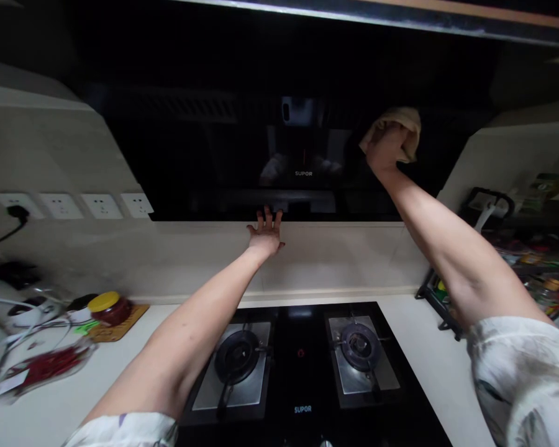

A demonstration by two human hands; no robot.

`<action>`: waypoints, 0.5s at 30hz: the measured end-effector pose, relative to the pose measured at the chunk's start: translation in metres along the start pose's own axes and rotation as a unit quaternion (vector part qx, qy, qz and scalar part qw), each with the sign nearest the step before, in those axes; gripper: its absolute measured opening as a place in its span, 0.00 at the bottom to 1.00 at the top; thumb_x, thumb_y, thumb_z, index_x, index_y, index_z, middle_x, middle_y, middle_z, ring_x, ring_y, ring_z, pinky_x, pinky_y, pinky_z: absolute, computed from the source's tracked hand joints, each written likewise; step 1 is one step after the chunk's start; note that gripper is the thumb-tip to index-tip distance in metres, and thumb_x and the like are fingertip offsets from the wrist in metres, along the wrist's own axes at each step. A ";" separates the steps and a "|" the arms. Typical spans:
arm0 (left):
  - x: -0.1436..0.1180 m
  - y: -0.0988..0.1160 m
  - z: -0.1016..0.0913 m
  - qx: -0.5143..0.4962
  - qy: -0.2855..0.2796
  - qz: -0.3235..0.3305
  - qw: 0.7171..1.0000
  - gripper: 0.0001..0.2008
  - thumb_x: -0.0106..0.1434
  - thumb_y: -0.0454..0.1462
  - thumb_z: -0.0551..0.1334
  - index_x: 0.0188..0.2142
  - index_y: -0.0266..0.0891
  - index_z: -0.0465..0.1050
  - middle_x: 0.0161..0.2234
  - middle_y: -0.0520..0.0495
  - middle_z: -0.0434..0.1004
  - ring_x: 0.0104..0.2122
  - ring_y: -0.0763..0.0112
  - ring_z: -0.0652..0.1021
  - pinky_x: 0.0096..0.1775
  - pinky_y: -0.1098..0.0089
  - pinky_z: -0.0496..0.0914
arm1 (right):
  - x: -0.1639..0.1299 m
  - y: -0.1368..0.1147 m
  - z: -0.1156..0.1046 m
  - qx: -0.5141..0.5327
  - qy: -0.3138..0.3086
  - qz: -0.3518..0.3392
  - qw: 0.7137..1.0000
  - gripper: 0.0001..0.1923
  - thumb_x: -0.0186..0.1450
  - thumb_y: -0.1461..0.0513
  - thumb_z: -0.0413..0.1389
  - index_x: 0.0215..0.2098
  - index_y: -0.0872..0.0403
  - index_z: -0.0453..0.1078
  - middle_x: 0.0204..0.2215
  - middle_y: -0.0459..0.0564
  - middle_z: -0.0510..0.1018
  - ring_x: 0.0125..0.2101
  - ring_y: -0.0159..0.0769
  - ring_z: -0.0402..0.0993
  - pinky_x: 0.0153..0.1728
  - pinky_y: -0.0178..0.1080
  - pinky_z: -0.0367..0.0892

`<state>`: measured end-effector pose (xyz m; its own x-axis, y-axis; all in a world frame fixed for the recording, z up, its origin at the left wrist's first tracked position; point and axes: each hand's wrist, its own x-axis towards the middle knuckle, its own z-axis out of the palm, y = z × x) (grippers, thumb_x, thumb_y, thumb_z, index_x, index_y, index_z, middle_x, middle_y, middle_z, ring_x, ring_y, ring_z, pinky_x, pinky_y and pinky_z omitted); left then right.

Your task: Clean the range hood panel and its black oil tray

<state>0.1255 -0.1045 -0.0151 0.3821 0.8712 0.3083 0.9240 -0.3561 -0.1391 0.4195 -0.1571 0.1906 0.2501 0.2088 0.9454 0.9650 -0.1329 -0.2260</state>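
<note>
A black, glossy range hood (pixel 242 155) fills the upper middle of the head view. Against its right part, my right hand (pixel 386 148) presses a folded beige cloth (pixel 410 124), fingers closed over it and partly hidden. My left hand (pixel 265 234) has its fingers spread, with the fingertips at the hood's lower edge and the palm over the wall below. Nothing is held in it. Below both arms lies a black gas stove (pixel 302 379) with two burners.
On the left of the white counter (pixel 414 316) are a yellow-lidded jar (pixel 109 308) on a wooden board (pixel 121 329) and a bag of dried red chillies (pixel 51 366). Wall sockets (pixel 101 206), one with a black plug, line the left wall. A crowded rack (pixel 535 261) stands right.
</note>
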 end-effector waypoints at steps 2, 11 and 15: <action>0.001 -0.001 0.000 0.001 -0.007 -0.001 1.000 0.55 0.69 0.49 0.68 0.80 0.40 0.31 0.78 0.26 0.24 0.75 0.31 0.42 0.65 0.35 0.61 | 0.000 -0.022 0.007 0.027 0.005 0.035 0.999 0.11 0.73 0.69 0.50 0.48 0.62 0.73 0.56 0.67 0.73 0.58 0.44 0.65 0.67 0.46 0.56; 0.002 -0.002 0.006 0.012 -0.004 -0.006 1.000 0.57 0.69 0.49 0.68 0.79 0.42 0.26 0.78 0.29 0.22 0.76 0.32 0.41 0.65 0.39 0.64 | -0.033 -0.034 0.045 0.082 -0.124 0.013 0.989 0.18 0.74 0.55 0.49 0.53 0.50 0.77 0.53 0.56 0.79 0.61 0.50 0.67 0.66 0.56 0.62; 0.001 -0.001 0.004 0.006 -0.008 -0.005 1.000 0.57 0.69 0.49 0.68 0.79 0.42 0.27 0.78 0.28 0.22 0.76 0.32 0.41 0.65 0.40 0.64 | -0.043 -0.036 0.037 0.064 -0.154 -0.026 0.986 0.20 0.73 0.61 0.49 0.57 0.50 0.77 0.54 0.58 0.79 0.63 0.57 0.67 0.67 0.63 0.60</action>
<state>0.1249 -0.1021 -0.0185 0.3730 0.8796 0.2952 0.9274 -0.3436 -0.1479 0.3769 -0.1252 0.1497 0.1920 0.4993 0.8449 0.9744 0.0058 -0.2249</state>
